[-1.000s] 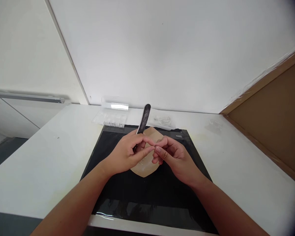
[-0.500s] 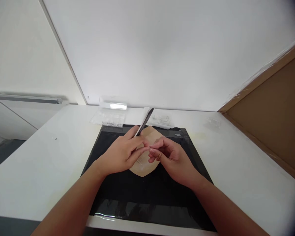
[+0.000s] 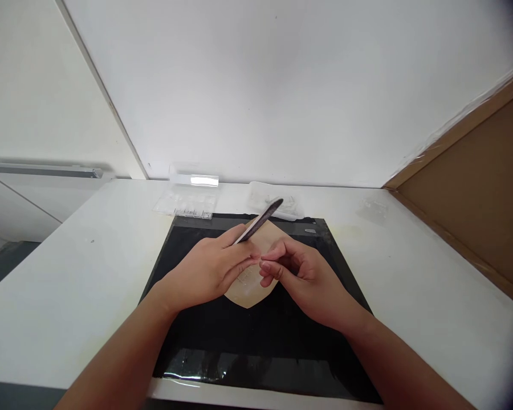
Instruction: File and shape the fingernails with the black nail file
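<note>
My left hand (image 3: 216,265) is closed, with a nail file (image 3: 263,221) clamped between its fingers; the file's dark, rounded end points up and to the right. The thumb and forefinger of that hand also pinch together at their tips. Facing it, my right hand (image 3: 303,276) is closed in a fingertip pinch. The fingertips of both hands meet over a tan sheet (image 3: 250,296), and whatever is between them is too small to make out. Tiny clear pieces (image 3: 243,278) lie on the sheet, partly hidden by my left hand.
Under the sheet is a black mat (image 3: 239,336) on a white table (image 3: 68,285). Behind it stand an open clear compartment box (image 3: 188,204) and a white tray (image 3: 293,210) with small clear pieces. A clear plastic item (image 3: 371,208) lies at right, near a brown-framed board (image 3: 465,193).
The nail file in my left hand has tipped further to the right and lower. Both hands keep their fingertips together over the sheet. The view has shifted slightly.
</note>
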Demonstrator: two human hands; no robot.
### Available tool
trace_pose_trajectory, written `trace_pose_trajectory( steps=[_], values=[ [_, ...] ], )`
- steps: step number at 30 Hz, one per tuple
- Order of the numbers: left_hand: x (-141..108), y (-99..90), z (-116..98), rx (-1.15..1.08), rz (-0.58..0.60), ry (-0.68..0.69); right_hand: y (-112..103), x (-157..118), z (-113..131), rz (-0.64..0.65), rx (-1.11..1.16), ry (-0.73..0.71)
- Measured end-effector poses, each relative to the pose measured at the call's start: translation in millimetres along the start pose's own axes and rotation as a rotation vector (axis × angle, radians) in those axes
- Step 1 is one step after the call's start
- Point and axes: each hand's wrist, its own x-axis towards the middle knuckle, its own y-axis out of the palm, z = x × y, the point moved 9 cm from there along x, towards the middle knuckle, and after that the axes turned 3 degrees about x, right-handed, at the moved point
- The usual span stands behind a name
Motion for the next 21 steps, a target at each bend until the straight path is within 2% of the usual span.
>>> trace_pose_trajectory(
  steps=[9, 15, 21],
  values=[
    [0, -9.2, -9, -0.198, -0.089, 0.068, 10, -1, 0, 0.137, 0.345, 0.032],
    [1, -7.0, -11, -0.245, -0.08, 0.078, 14, 0, 1, 0.182, 0.416, 0.041],
    [4, -9.0, -10, -0.373, -0.093, 0.039, 12, 1, 4, 0.171, 0.407, 0.023]
  ],
)
